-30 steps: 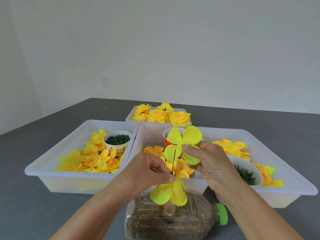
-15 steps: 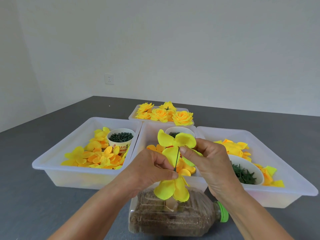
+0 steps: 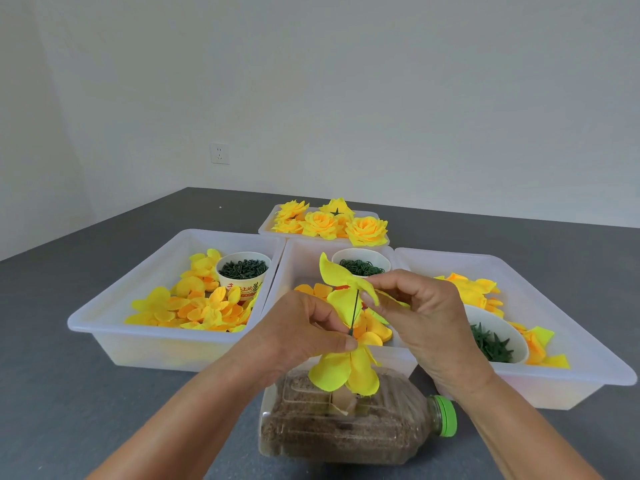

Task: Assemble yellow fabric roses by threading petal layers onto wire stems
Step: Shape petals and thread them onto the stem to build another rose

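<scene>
Matt yellow cloth petal layer (image 3: 341, 277) sits pinched at the right fingers (image 3: 372, 297); thin dark wire stem (image 3: 354, 313) rises above the left fingertips (image 3: 349, 344). Below them, a clear glossy plastic bottle (image 3: 346, 431) (grainy brown fill); beyond, translucent smooth plastic trays (image 3: 114, 318).

Yellow petals (image 3: 341, 277), dark green wire (image 3: 354, 311), orange-yellow roses (image 3: 365, 230), translucent white trays (image 3: 104, 327), grey worktop (image 3: 52, 393), green-capped bottle (image 3: 346, 427) of brown grit.

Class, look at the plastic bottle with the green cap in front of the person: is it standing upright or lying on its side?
On its side. The bottle lies flat on the grey table, its green cap pointing right, brown filling settled along its length.
</scene>
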Demonstrator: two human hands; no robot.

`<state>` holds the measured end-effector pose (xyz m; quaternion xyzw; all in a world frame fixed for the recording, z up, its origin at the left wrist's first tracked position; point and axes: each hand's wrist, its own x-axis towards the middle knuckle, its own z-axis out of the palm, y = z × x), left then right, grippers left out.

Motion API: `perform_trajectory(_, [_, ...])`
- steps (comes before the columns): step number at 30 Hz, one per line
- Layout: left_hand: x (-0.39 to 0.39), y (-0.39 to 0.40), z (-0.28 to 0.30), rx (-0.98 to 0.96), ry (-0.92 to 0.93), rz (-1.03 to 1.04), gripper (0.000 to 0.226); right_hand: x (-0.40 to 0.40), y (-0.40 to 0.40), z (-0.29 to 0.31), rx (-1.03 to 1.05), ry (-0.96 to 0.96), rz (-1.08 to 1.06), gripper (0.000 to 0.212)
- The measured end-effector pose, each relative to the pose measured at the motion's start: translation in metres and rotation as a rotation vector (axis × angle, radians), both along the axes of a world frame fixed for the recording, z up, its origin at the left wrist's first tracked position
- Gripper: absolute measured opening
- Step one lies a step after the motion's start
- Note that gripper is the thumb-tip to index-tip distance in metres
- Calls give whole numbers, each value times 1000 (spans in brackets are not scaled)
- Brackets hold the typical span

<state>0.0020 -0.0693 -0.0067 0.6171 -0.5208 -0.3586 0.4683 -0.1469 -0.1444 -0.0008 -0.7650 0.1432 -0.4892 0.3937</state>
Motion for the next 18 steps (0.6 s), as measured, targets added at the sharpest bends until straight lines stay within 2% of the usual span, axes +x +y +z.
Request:
perform_trajectory(4, [0,0,0,-2,1,-2,8,-2,-5,2,-326,60,-88,19])
perform_trajectory(8, [0,1,0,-12,0,-17,5,-6,-12,2,-625,129,-177,19])
perform_trajectory(11, [-1,2,0,-20,3,-5,4,-8,-14,2,-705,164,-204,22])
perform_trajectory(14, [-1,3,0,-32,16,7,4,-8,-15,3,-794,187,-221,15])
perform_trajectory(18, [2,2,-3,-47,39,-18,18,-7,-17,2,-850,212,-212,10])
